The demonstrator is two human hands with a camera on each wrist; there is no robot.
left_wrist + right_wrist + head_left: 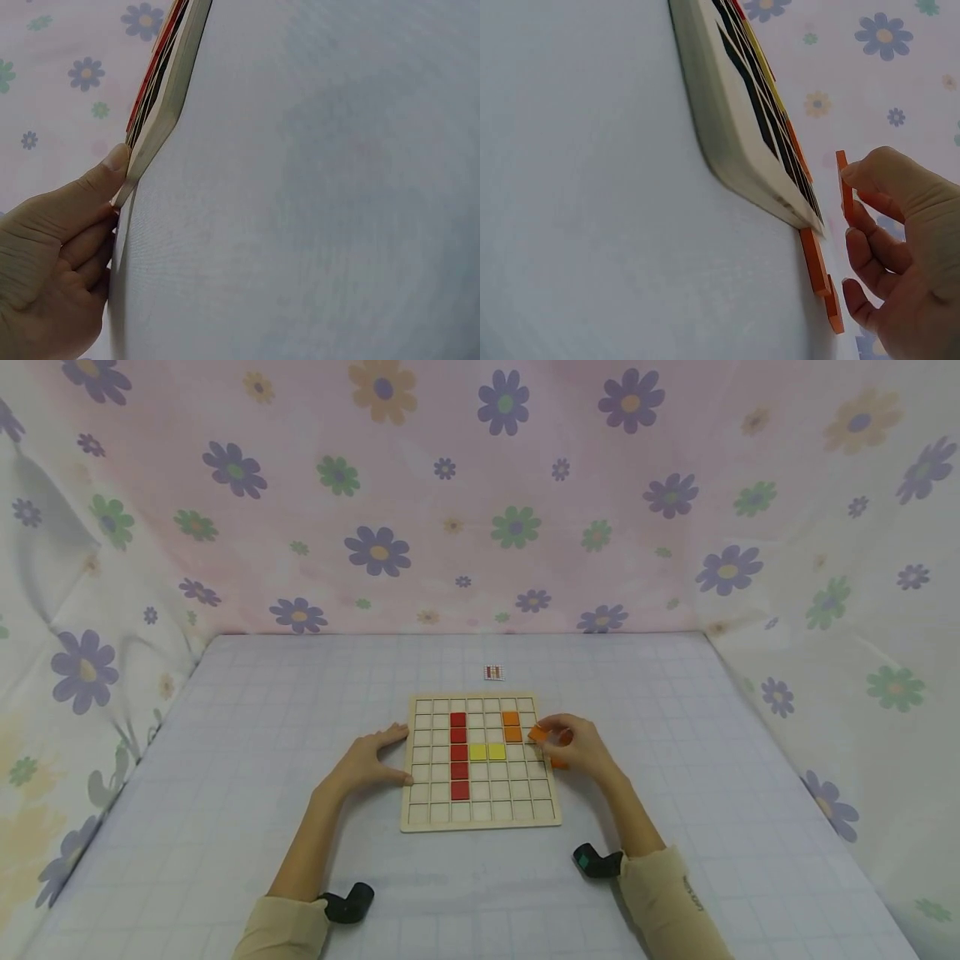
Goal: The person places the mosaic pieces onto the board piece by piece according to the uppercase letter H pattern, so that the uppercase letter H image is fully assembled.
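A wooden grid board [480, 814] lies flat on the table. Several red tiles [459, 752] form a column on it, two yellow tiles [487, 752] sit in a row beside them, and two orange tiles [512, 727] are stacked up the right side. My left hand [363, 764] touches the board's left edge with spread thumb and forefinger. Between thumb and fingertips, my right hand [581, 745] pinches a square orange tile [844, 184], raised above the board's right edge. Loose orange tiles [814, 262] lie against that edge, partly hidden under this hand in the head view.
A small printed card [493, 672] lies behind the board. Black wrist devices [349, 903] are on both forearms near the beige sleeves. Flowered cloth [450, 510] hangs at the back and sides of the pale table [262, 710].
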